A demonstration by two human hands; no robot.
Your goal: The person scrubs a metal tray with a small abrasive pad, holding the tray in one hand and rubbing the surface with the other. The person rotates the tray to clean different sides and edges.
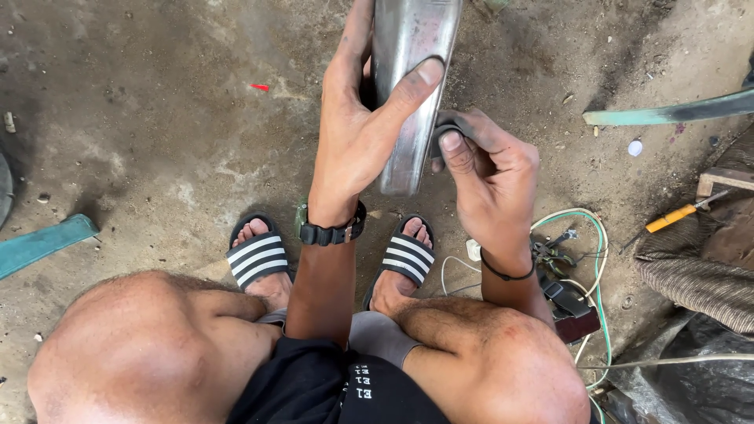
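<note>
Bare grey metal, scuffed and dull, makes up the curved metal panel [408, 86] held at twelve o'clock in the view, above the two sandalled feet. The left hand [357, 129] is clenched around the panel's left edge, thumb laid across its face, with a black watch [334, 232] on the wrist. The right hand [487, 169] pinches a small dark pad [448, 127] against the panel's lower right edge, fingers closed on it. At three o'clock a yellow-handled screwdriver [671, 217] lies on the dirt floor [157, 141], with a coil of green and white cable [593, 235] and pliers [550, 251] just beside the right wrist. A teal strip [43, 243] lies at nine o'clock.
</note>
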